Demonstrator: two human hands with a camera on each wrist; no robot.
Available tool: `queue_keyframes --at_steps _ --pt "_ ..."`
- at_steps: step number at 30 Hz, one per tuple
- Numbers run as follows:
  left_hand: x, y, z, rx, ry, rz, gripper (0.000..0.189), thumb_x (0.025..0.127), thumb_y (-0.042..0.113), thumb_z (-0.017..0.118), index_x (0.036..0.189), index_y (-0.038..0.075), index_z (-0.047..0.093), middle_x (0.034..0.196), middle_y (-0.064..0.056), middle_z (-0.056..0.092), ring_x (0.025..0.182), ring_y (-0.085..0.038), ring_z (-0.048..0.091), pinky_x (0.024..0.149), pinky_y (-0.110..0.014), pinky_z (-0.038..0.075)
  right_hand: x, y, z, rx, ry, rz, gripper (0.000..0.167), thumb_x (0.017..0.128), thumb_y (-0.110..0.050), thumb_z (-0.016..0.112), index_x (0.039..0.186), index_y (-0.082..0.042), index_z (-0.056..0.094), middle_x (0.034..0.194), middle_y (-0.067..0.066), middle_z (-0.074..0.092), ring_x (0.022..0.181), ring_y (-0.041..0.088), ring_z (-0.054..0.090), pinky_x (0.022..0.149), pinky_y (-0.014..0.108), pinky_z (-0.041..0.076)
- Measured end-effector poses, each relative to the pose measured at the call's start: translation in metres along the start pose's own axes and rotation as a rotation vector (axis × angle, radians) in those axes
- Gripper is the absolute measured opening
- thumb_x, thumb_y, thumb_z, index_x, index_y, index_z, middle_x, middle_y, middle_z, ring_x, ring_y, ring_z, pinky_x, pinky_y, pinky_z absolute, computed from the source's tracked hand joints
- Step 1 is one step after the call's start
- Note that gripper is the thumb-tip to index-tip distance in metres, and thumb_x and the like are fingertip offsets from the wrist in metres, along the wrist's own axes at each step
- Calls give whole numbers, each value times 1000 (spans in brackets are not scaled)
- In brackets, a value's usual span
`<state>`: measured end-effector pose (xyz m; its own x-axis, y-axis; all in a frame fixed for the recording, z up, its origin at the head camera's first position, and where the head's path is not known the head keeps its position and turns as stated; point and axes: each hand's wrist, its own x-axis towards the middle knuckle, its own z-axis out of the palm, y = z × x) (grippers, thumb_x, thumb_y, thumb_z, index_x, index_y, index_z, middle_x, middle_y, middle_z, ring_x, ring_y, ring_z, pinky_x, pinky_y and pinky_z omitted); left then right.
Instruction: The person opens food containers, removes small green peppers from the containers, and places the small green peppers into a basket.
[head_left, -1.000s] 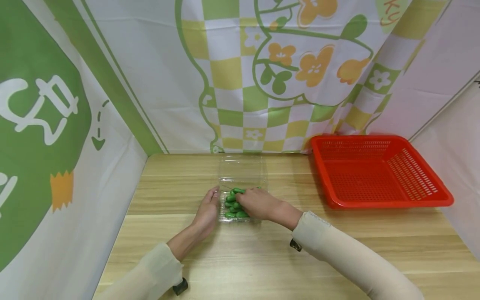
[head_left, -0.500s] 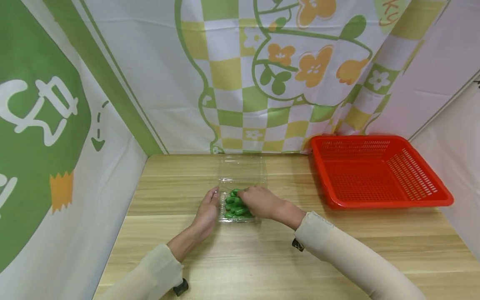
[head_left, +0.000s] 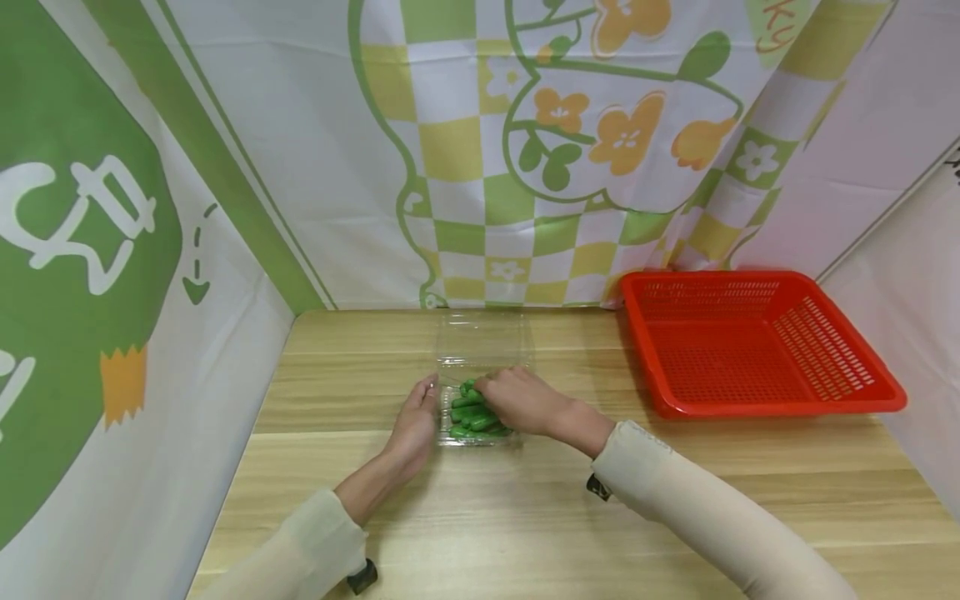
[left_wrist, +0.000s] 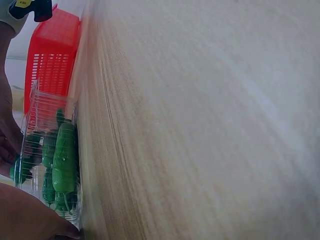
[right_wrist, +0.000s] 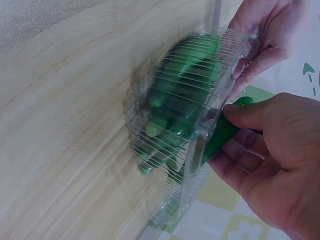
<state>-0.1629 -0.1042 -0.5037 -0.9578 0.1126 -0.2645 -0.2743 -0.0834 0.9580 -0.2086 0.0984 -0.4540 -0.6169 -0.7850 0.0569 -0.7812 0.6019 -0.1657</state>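
Note:
A clear plastic clamshell box (head_left: 480, 340) lies on the table with its lid folded back. Several small green cucumbers (head_left: 468, 414) fill its tray, seen through the ribbed wall in both wrist views. My left hand (head_left: 412, 425) holds the tray's left side, thumb at the rim. Over the tray's right part, my right hand (head_left: 522, 402) pinches one cucumber (right_wrist: 223, 134) between thumb and fingers, at the open top of the box. From the head, that hand hides part of the pile.
A red plastic basket (head_left: 885, 392) with perforated sides stands at the back right of the wooden table (head_left: 480, 525). A patterned curtain (head_left: 450, 150) hangs along the back edge, and a green and white cloth (head_left: 90, 333) rises at the left.
My right hand has shifted slightly to the right and back over the tray, and the cucumbers under it have moved a little. The left hand has stayed at the box.

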Motion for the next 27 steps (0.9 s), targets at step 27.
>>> queue_keyframes --at_steps 27 --pt "0 1 2 -18 15 14 55 116 14 25 167 -4 12 175 -26 6 162 -44 0 133 -59 0 -13 13 -69 14 72 38 13 106 -3 59 94 -3 64 72 2 59 65 15 60 58 32 55"
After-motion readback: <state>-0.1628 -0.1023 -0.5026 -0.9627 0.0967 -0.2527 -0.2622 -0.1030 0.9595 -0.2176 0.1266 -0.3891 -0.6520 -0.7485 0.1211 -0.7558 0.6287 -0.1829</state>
